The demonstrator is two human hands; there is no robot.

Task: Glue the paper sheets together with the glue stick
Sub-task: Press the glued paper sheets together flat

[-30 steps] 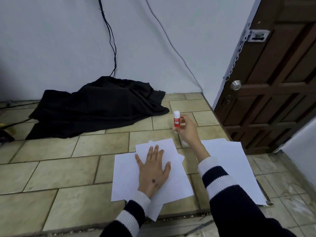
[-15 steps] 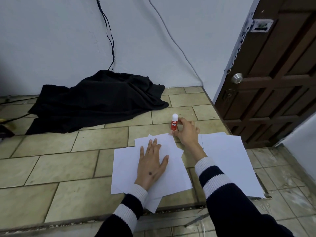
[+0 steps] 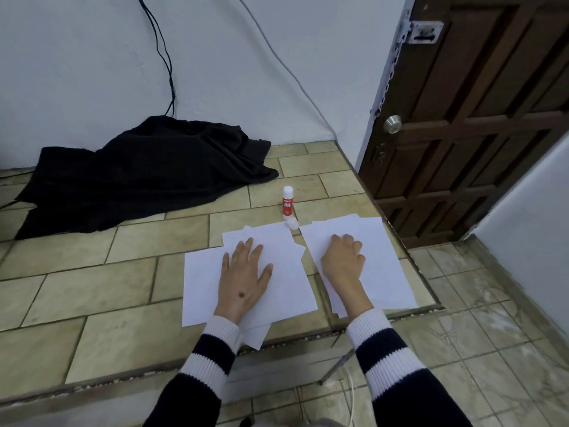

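Low in the frame's middle I see overlapping paper sheets under my flat, spread left hand, another stack under my loosely curled, empty right hand, the glue stick upright just above them.

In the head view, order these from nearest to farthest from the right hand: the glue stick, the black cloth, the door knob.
From the right hand:
1. Glue stick, standing on the tile just beyond the papers, to the hand's left.
2. Door knob, farther, up on the door at right.
3. Black cloth, heaped by the wall, far left.
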